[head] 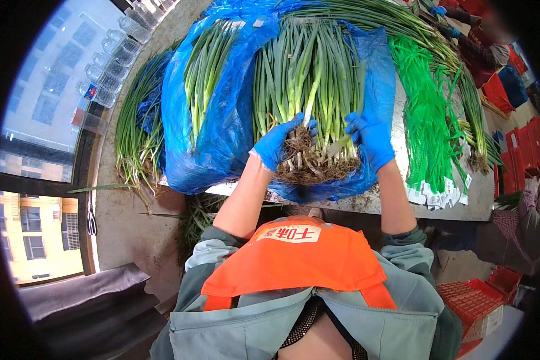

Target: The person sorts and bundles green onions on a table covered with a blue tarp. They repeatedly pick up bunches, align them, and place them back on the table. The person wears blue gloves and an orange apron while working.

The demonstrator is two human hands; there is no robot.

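My left hand (286,137), in a blue glove, is closed round the root end of a few green onions (312,96) above a large pile (270,81). To the right, my right hand (370,137), gloved alike, pinches a pale, loose leaf (339,145) by the pile's roots (317,173). The pile lies on a blue plastic bag (380,76) on the metal table. Left of it, another blue bag (225,139) holds more green onions (209,72). Green mesh bags (425,117) with white tags (436,194) lie at the right.
More green onions lie at the far left (137,121) and along the back (364,13). Clear plastic bottles (112,54) line the window sill, with scissors (91,218) lower down. A co-worker's gloved hand (447,30) is at the upper right. Red crates (470,299) stand at the lower right.
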